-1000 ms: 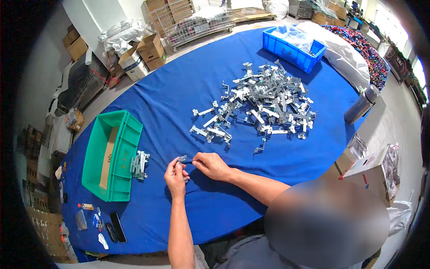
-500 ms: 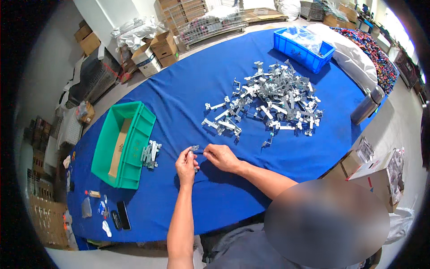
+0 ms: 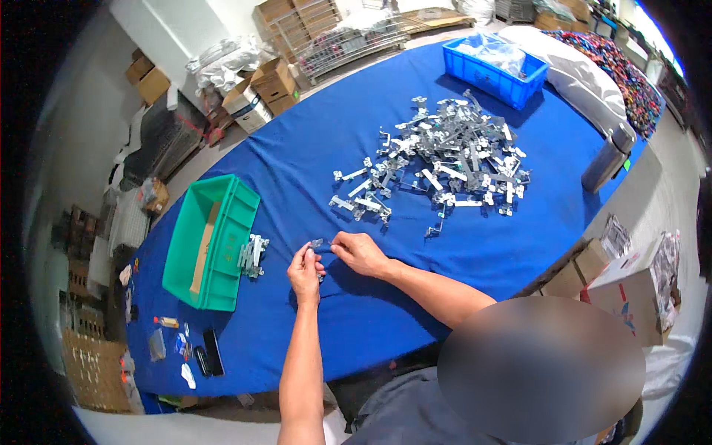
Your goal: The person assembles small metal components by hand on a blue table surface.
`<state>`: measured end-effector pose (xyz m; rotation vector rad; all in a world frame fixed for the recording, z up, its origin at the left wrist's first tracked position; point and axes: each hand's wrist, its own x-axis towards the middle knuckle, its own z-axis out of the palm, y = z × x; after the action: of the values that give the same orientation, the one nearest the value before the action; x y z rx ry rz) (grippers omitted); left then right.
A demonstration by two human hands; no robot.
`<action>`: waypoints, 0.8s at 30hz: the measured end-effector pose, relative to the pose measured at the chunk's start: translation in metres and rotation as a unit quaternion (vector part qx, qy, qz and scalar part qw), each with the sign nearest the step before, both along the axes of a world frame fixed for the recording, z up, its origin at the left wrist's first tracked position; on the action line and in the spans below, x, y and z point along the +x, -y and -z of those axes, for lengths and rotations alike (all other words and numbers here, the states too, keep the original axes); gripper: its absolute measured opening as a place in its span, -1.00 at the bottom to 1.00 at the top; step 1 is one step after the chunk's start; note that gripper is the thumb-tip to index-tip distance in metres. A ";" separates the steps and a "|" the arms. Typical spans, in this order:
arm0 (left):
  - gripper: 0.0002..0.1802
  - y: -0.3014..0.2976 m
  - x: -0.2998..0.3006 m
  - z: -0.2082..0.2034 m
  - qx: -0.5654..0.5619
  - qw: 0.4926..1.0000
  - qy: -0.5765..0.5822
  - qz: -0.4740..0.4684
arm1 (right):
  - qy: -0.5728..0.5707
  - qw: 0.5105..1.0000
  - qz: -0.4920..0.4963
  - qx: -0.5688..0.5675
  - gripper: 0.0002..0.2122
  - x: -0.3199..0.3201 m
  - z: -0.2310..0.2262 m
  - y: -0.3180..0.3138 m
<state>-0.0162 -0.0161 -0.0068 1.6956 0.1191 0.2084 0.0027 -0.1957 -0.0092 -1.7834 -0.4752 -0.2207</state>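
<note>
Near the middle of the blue-covered table, my left hand (image 3: 304, 276) is closed around a small metal bracket (image 3: 317, 243), whose shiny end sticks out past the fingertips. Just to its right, my right hand (image 3: 360, 254) has thumb and fingers pinched together close to that end. What the right fingers hold, if anything, is too small to make out. A small stack of similar brackets (image 3: 254, 256) lies left of my hands, against the green bin (image 3: 236, 256). Farther off to the right spreads a large loose pile of metal brackets (image 3: 463, 152).
A blue crate (image 3: 493, 83) with clear plastic bags stands at the far right, near a steel flask (image 3: 610, 157). At the left front lie a phone (image 3: 213, 351), a black case (image 3: 202, 360) and small odds and ends. Cardboard boxes (image 3: 627, 285) stand beside the table's right edge.
The view has shifted slightly. Both hands stay close together at the bracket, and the right fingertips look a little nearer to its end.
</note>
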 end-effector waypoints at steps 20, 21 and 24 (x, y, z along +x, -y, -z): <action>-0.70 -0.001 -0.002 -0.002 -0.012 1.000 0.012 0.013 | -0.023 0.999 0.018 0.012 -0.81 -0.001 -0.003 0.001; -0.70 0.000 -0.002 0.000 -0.020 1.000 0.008 0.019 | -0.028 0.999 0.022 0.008 -0.82 -0.001 -0.002 0.001; -0.70 -0.002 -0.006 -0.005 -0.032 0.999 0.006 0.006 | -0.027 0.999 0.020 0.016 -0.83 -0.003 -0.006 -0.002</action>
<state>-0.0220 -0.0137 -0.0021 1.6302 0.1056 0.2047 0.0000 -0.1933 -0.0034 -1.7642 -0.3960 -0.2055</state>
